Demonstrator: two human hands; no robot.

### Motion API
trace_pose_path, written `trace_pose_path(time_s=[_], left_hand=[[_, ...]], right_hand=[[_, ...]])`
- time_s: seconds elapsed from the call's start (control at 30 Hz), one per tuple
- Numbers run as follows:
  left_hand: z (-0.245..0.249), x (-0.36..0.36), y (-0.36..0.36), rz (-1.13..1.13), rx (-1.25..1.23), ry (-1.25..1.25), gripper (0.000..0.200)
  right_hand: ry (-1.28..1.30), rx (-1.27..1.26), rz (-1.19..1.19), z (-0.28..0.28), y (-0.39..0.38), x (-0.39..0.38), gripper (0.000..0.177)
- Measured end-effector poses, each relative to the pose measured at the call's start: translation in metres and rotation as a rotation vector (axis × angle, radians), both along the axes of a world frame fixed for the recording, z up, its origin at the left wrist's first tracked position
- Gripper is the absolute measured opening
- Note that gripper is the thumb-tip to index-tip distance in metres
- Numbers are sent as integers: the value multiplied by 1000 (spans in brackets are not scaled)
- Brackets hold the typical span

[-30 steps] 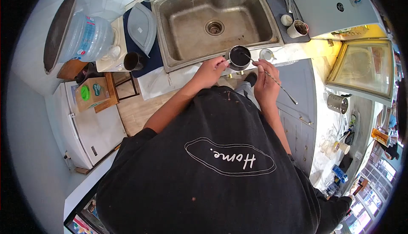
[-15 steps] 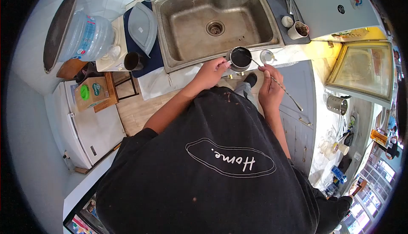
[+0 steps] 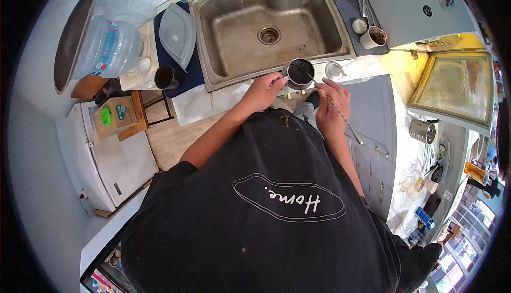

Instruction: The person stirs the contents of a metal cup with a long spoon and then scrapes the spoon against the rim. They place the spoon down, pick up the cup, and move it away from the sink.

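My left hand (image 3: 264, 92) grips a metal cup (image 3: 299, 86) by its left side, at the sink's front edge. Dark liquid (image 3: 298, 70) fills part of the cup. In my right hand (image 3: 334, 106) is a long, thin stirring spoon (image 3: 348, 125) with a twisted-looking handle, pinched between the fingers. Its lower end dips into the liquid and is hidden there. Just right of the cup, a small clear glass (image 3: 334, 70) stands on the white counter.
The steel sink (image 3: 210, 72) lies ahead. To its left are a dark cup (image 3: 167, 77), a grey lid (image 3: 177, 35) and a large water bottle (image 3: 109, 45). On the right, a white cup (image 3: 372, 38) holds dark grounds, near an open cabinet door (image 3: 452, 88).
My right hand has shifted slightly left, closer to the cup. The spoon's outer end has swung down and left. My left hand and the cup stay nearly in place.
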State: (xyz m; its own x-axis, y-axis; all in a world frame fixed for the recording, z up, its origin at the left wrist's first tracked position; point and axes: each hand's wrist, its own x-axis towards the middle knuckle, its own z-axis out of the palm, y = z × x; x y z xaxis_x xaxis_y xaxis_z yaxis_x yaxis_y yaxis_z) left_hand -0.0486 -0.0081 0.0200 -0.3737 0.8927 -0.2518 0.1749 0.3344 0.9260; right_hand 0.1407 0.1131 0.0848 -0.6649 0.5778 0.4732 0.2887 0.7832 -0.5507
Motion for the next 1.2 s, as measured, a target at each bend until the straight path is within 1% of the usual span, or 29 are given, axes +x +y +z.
trace_pose_path(time_s=[0.03,0.17,0.23,0.33,0.43,0.57,0.67,0.8,0.9,1.0,1.2], left_hand=[[-2,1,0,12,7,-25,30],[-11,0,0,7,10,-47,29],[-8,1,0,16,13,-60,29],[-1,1,-1,12,15,-61,30],[-4,2,0,22,11,-84,30],[6,3,0,32,-48,-88,30],[-8,1,0,15,4,-71,30],[-5,2,0,25,-9,-86,30],[-6,3,0,30,-3,-107,29],[-14,2,0,37,11,-95,29],[-3,4,0,51,1,-134,28]], right_hand=[[-11,15,22,2,0,-3,15],[-30,-11,-46,-4,8,2,14],[-40,-30,-72,-2,6,9,14],[-36,22,14,-4,3,8,13],[-70,42,44,2,3,-1,13],[-31,-1,-73,5,6,4,11],[-33,29,12,1,3,9,14],[-41,27,35,9,-2,-1,12],[-65,10,-30,8,2,0,12],[-6,-2,-30,1,2,8,12],[-81,25,9,4,-3,-1,14]])
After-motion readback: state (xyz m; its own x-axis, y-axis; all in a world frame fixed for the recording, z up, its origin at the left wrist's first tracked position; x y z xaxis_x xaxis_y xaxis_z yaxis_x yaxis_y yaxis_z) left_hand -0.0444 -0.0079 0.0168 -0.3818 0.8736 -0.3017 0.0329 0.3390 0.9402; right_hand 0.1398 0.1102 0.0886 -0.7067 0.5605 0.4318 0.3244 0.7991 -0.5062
